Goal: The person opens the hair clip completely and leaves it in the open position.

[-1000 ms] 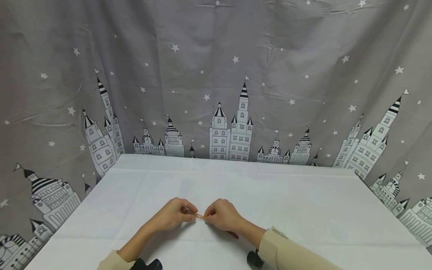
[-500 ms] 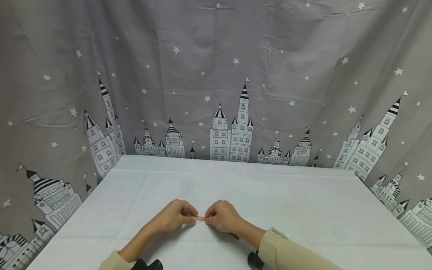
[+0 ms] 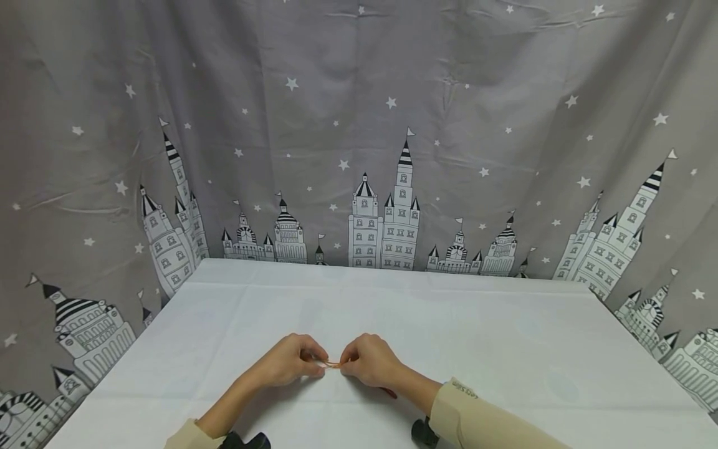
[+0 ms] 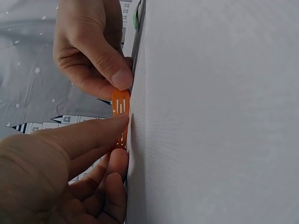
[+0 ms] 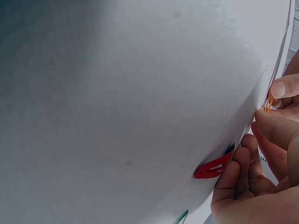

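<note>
An orange snap hair clip (image 4: pixel 121 101) with slots in its flat body is stretched between the two hands, close over the white table. My left hand (image 3: pixel 291 360) pinches one end between thumb and fingers. At the other end, my right hand (image 3: pixel 367 360) pinches it with thumb and index finger. In the head view just a short piece of the clip (image 3: pixel 333 364) shows in the gap; the fingertips hide its ends. A red hair clip (image 5: pixel 213 167) lies on the table by the right hand's curled lower fingers, mostly covered by that hand in the head view.
The white-covered table (image 3: pixel 477 349) reaches back to a grey curtain (image 3: pixel 314 125) printed with castles and stars. A thin green item (image 5: pixel 181 217) lies beyond the red clip at the right wrist view's lower edge. Black wrist devices (image 3: pixel 424 433) sit under the sleeves.
Both hands keep their pinch on the orange hair clip and have barely moved. The clip has turned slightly, so its two thin strips show a little more apart. The red clip stays put.
</note>
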The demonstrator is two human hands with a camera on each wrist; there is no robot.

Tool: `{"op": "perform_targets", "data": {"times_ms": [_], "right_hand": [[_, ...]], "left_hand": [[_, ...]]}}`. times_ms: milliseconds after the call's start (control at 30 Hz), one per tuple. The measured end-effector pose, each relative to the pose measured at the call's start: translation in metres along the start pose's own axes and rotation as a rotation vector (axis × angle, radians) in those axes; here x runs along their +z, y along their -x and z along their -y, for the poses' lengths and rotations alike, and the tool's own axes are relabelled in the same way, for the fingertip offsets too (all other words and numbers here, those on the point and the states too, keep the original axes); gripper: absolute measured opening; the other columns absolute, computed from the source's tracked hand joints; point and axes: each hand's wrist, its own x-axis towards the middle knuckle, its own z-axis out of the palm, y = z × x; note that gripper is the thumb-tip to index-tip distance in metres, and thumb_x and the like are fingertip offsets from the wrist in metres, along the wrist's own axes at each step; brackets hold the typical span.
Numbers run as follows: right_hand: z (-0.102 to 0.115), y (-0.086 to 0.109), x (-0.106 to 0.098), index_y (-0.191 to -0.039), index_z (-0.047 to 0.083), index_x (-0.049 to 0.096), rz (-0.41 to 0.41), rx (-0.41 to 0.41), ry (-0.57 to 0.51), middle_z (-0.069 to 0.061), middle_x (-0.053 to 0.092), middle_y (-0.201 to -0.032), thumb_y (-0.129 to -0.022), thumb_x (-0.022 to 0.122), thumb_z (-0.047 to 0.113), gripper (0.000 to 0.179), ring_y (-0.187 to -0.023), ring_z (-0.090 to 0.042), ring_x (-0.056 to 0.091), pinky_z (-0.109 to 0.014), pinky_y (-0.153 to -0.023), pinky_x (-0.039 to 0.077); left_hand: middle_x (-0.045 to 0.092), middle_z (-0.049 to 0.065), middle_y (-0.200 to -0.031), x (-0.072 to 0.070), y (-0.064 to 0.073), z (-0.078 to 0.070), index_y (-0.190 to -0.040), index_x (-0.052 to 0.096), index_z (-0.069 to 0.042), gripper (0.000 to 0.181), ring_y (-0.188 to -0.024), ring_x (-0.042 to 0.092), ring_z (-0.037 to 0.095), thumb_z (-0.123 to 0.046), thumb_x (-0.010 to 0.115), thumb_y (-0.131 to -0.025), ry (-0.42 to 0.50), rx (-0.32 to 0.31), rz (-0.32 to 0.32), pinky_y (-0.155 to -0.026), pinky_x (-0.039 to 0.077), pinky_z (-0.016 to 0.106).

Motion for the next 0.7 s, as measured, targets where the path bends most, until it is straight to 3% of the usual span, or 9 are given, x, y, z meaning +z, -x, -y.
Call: {"op": "perform_targets", "data": {"times_ms": [700], "right_hand": [[-0.0007, 0.0011, -0.0013, -0.078, 0.008, 0.075, 0.012, -0.002, -0.026, 0.011, 0.064, -0.069, -0.082, 0.075, 0.005, 0.005, -0.066, -0.004, 0.050, -0.023, -0.063, 0.042]], "left_hand": [[0.060, -0.001, -0.079, 0.0023, 0.0017, -0.0011, -0.097, 0.073, -0.002, 0.021, -0.065, 0.052, 0.014, -0.006, 0.081, -0.078, 0.002, -0.023, -0.012, -0.056, 0.042, 0.023]]}}
